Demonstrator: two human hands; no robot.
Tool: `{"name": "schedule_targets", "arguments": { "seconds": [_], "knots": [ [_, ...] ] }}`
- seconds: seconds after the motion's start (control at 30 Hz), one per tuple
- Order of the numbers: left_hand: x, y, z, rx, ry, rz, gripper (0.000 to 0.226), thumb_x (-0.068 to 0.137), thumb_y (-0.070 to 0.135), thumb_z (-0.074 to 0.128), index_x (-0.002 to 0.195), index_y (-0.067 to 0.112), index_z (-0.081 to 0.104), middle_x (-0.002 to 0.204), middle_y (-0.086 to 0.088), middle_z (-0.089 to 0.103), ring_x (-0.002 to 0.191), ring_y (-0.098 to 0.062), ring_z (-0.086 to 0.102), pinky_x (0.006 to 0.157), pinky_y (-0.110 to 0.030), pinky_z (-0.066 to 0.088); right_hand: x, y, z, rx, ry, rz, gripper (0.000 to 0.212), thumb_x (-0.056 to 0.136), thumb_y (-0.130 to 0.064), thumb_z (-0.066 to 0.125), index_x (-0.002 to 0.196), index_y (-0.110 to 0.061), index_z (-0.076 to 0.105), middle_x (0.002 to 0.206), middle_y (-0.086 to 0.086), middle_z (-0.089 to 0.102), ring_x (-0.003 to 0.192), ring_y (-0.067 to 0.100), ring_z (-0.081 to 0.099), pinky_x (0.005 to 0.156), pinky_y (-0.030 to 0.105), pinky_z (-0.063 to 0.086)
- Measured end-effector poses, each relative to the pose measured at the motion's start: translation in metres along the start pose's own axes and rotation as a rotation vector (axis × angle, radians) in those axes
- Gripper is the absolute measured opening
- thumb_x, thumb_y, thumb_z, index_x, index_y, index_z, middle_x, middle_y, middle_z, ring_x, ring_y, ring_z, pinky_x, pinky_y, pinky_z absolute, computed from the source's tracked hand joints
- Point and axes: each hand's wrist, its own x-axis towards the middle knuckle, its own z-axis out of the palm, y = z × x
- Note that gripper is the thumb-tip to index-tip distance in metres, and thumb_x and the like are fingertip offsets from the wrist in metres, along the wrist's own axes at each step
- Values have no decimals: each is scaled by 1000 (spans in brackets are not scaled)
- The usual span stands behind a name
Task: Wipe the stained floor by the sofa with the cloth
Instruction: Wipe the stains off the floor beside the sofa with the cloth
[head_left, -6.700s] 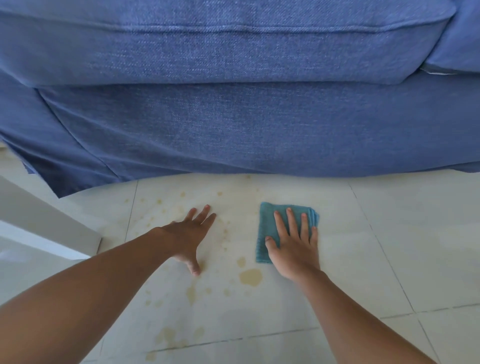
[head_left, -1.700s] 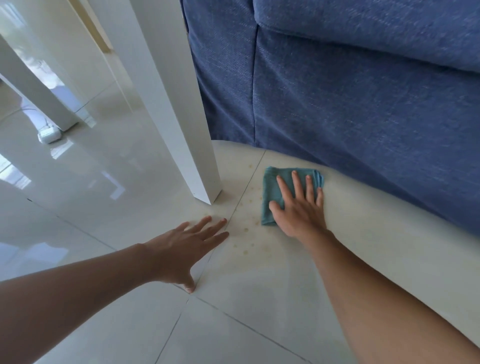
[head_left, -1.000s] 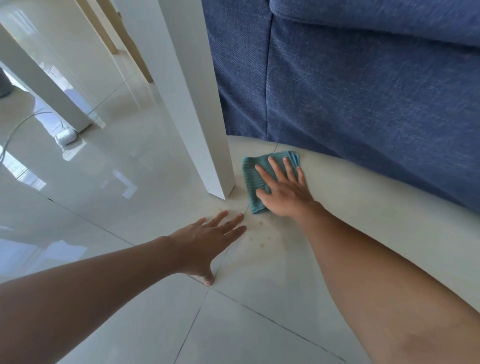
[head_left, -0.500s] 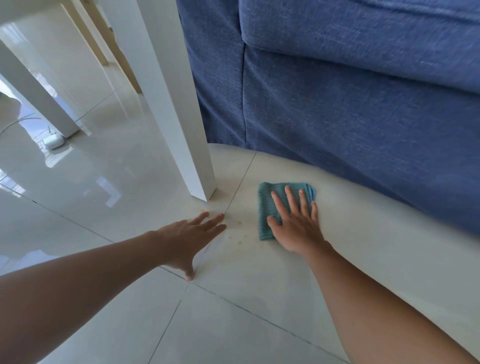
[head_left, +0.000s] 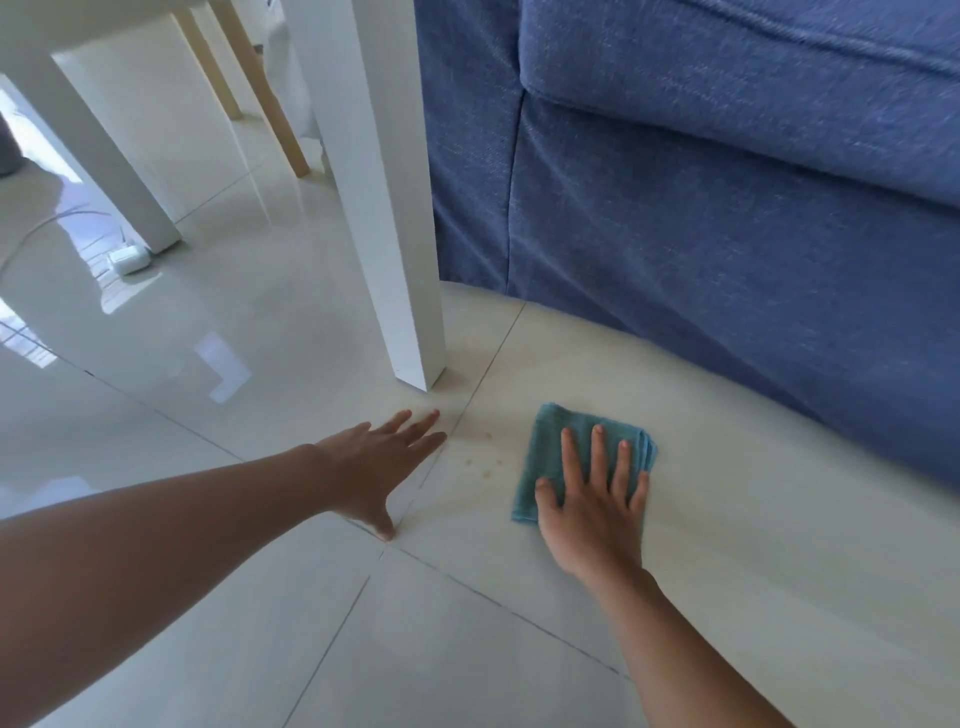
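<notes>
A folded teal cloth (head_left: 543, 457) lies flat on the pale tiled floor (head_left: 519, 649) in front of the blue sofa (head_left: 727, 234). My right hand (head_left: 592, 504) presses down on the cloth with its fingers spread, covering the cloth's lower right part. A few small brownish stain spots (head_left: 485, 465) show on the tile just left of the cloth. My left hand (head_left: 382, 462) rests flat on the floor to the left of the spots, fingers apart and holding nothing.
A white table leg (head_left: 384, 208) stands on the floor just beyond my left hand, close to the sofa's corner. A second white leg (head_left: 104, 171) and wooden legs (head_left: 260, 98) stand further back left. A small white object (head_left: 127, 259) with a cable lies there.
My right hand has slid the cloth back from the table leg toward me and to the right. The large stains seen earlier are out of view; only faint spots show. My left hand stays planted.
</notes>
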Motion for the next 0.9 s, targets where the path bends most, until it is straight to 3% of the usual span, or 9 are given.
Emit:
{"name": "schedule_targets", "arguments": {
  "seconds": [0.23,0.5,0.7,0.9],
  "knots": [
    [-10,-14,12,-137,12,-60,137,68,64,78,156,17,-17,163,-1,-24,152,-23,-11,123,-44,17,-5,-3,4,-31,3,-4,69,99,-56,16,157,-33,-16,166,1,-25,151,30,-25,121,54,-12],
    [-15,-26,27,-107,-15,-54,158,52,68,84,153,15,-26,159,-6,-33,149,-25,-23,124,-45,4,-3,-14,5,-56,3,-34,71,99,-58,15,158,-31,-15,166,4,-25,150,33,-25,120,57,-11],
    [-21,-33,37,-176,50,-98,158,52,70,83,153,16,-26,160,-5,-32,149,-24,-23,124,-45,2,10,-44,12,-59,7,-146,72,97,-59,14,158,-33,-14,167,5,-23,149,34,-27,119,57,-14],
    [-31,-37,48,-230,117,-103,150,59,73,78,154,15,-22,162,-4,-27,151,-22,-17,122,-34,-2,18,-87,18,-45,13,-271,73,94,-59,14,159,-32,-8,168,5,-19,150,35,-26,119,57,-15]
  ]
}}
